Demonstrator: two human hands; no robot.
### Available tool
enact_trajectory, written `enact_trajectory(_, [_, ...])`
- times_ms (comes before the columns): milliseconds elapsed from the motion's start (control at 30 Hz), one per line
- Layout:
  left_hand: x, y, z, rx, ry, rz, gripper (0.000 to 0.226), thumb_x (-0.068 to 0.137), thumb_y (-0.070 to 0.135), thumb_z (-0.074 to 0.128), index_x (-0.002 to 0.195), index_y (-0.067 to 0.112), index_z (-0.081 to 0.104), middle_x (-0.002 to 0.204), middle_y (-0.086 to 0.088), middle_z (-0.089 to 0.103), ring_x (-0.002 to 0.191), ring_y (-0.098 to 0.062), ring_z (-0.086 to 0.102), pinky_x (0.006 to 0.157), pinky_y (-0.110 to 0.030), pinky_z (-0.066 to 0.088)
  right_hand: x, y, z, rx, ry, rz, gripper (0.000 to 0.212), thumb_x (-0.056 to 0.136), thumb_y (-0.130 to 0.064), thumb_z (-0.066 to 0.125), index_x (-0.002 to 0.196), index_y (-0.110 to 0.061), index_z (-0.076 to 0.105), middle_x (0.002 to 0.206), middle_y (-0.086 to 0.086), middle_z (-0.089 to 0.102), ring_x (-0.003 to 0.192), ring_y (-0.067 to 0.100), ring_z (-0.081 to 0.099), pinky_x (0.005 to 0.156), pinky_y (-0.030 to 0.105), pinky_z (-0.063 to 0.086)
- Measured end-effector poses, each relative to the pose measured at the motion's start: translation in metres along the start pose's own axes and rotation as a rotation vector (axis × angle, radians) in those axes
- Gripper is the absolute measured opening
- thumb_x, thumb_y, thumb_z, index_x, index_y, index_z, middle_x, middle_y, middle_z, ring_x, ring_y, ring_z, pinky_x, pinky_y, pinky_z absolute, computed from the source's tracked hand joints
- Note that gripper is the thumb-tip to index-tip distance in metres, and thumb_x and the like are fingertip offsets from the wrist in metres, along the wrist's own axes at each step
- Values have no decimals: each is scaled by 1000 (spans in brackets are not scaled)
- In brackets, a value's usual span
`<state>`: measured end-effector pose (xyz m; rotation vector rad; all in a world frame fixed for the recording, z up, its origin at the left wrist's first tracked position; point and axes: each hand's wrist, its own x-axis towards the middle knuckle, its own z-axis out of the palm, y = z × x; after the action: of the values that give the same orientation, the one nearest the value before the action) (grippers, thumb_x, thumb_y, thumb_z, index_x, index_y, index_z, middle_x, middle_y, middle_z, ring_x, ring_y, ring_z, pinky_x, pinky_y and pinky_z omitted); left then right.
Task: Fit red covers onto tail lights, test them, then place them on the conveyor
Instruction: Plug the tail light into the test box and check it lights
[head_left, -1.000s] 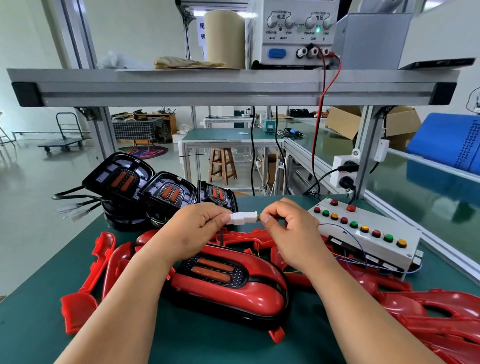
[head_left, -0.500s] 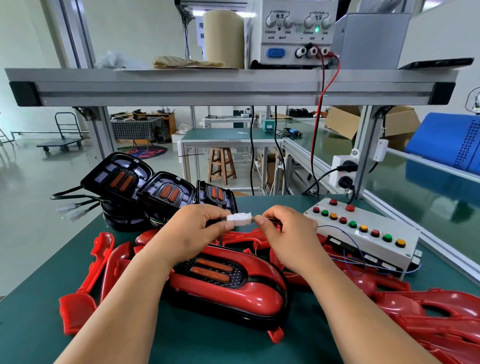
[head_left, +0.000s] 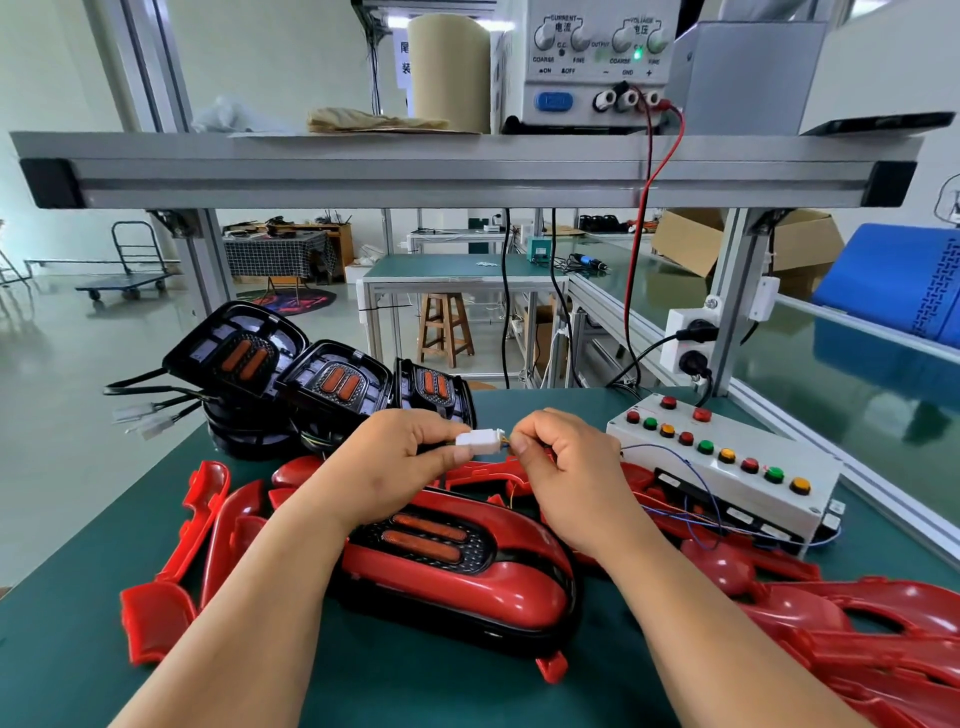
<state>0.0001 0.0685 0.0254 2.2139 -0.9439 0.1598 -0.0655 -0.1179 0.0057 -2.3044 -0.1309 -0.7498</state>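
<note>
Left hand (head_left: 395, 462) pinches white connector (head_left: 480, 440), right hand (head_left: 566, 467) pinches wires at its right end; connector level, long axis left-right. Covered tail light (head_left: 457, 566) on desk (head_left: 62, 665) under wrists, lens up, long axis left-right. Button box (head_left: 727, 467) right; bare lights (head_left: 332, 379) stacked rear left; loose covers (head_left: 208, 525) around

The fitted cover (head_left: 493, 577) is smooth, glossy red plastic that catches highlights; the loose covers (head_left: 161, 618) have the same shine. The housings (head_left: 371, 371) are glossy black plastic. The connector (head_left: 480, 440) is matt white plastic. The mat (head_left: 415, 691) is matt green. The shelf rail (head_left: 467, 171) is brushed grey metal; the stool (head_left: 444, 300) is bare wood.
</note>
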Motion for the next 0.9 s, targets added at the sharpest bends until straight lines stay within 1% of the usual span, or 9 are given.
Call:
enact_trajectory(200, [0, -8, -3, 104, -105, -108, 16, 95, 37, 58, 92, 27, 70, 80, 3, 65, 73, -14, 58, 75, -35, 48, -1, 4, 10, -206, -32, 23, 17, 98, -33, 50, 82, -33, 56, 81, -14, 55, 91, 8, 49, 75, 32, 15])
enact_trajectory(333, [-4, -15, 1, 179, -216, -209, 19, 98, 42, 50, 97, 29, 63, 81, 3, 62, 70, -12, 54, 71, -31, 46, -3, 9, 18, -326, -36, 34, 19, 98, -35, 48, 99, -35, 67, 93, -14, 62, 99, 9, 50, 73, 33, 13])
enact_trajectory(433, [-3, -17, 2, 181, -186, -240, 20, 99, 43, 48, 97, 30, 63, 84, 3, 66, 78, -16, 61, 74, -33, 49, -4, 13, 16, -341, 41, 46, 21, 94, -32, 56, 111, -38, 67, 105, -14, 59, 107, 11, 48, 76, 28, 11])
enact_trajectory(533, [0, -20, 3, 189, -81, -250, 22, 99, 41, 50, 91, 26, 64, 70, 8, 57, 64, -7, 52, 59, -25, 39, -4, 12, 12, -309, 160, 4, 21, 90, -26, 64, 109, -28, 70, 104, -5, 54, 105, 17, 45, 82, 29, 22])
enact_trajectory(600, [1, -23, 6, 145, -24, -291, 24, 98, 39, 52, 90, 22, 66, 63, 9, 52, 59, -5, 47, 57, -23, 35, -3, 7, 6, -296, 183, -30, 13, 90, -28, 62, 100, -24, 69, 94, -4, 56, 94, 19, 52, 77, 31, 36])
enact_trajectory(633, [1, -24, 8, 103, 1, -325, 23, 98, 38, 53, 90, 23, 68, 61, 9, 51, 58, -6, 47, 56, -24, 35, -3, 5, 2, -297, 140, -30, 13, 92, -35, 58, 93, -25, 66, 87, -5, 59, 87, 18, 55, 71, 31, 40])
enact_trajectory(733, [1, -25, 12, -76, 67, -418, 18, 97, 33, 57, 94, 25, 72, 69, 0, 61, 64, -15, 53, 65, -33, 45, -3, 2, -1, -403, -160, 25, 50, 92, -61, 40, 68, -20, 53, 64, -3, 54, 69, 21, 54, 58, 33, 38])
enact_trajectory(833, [3, -26, 16, -141, 115, -472, 18, 97, 32, 58, 104, 24, 73, 78, -3, 67, 69, -17, 57, 70, -34, 48, -7, 1, 3, -346, -460, 125, 73, 85, -78, 19, 68, -17, 55, 66, -1, 56, 70, 21, 55, 64, 35, 43])
enact_trajectory(900, [3, -28, 19, -198, 128, -484, 20, 97, 27, 58, 114, 26, 67, 77, 2, 65, 70, -15, 56, 69, -30, 45, -9, 2, 5, -248, -532, 152, 80, 76, -85, 15, 70, -17, 58, 69, 0, 61, 71, 18, 59, 67, 33, 45])
